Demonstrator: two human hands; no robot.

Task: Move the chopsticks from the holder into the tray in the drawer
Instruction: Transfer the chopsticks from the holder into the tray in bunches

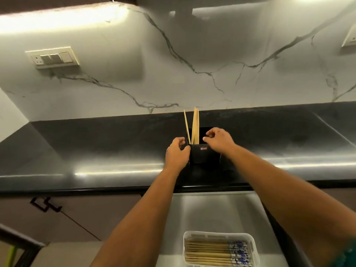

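Note:
A black holder [202, 156] stands on the dark countertop, with several pale wooden chopsticks [195, 126] sticking up out of it. My left hand [177, 154] is wrapped against the holder's left side. My right hand [218, 140] hovers at the holder's top right rim, fingers curled and apart, just right of the chopsticks and holding nothing. Below, the open drawer [221, 212] holds a white tray [218, 235] in which several chopsticks [208, 252] with blue patterned ends lie flat.
The glossy black countertop [96, 151] runs left and right, with a marble backsplash behind it. A switch plate [53, 57] is on the wall at the left. A cabinet door with a dark handle [45, 206] sits left of the drawer.

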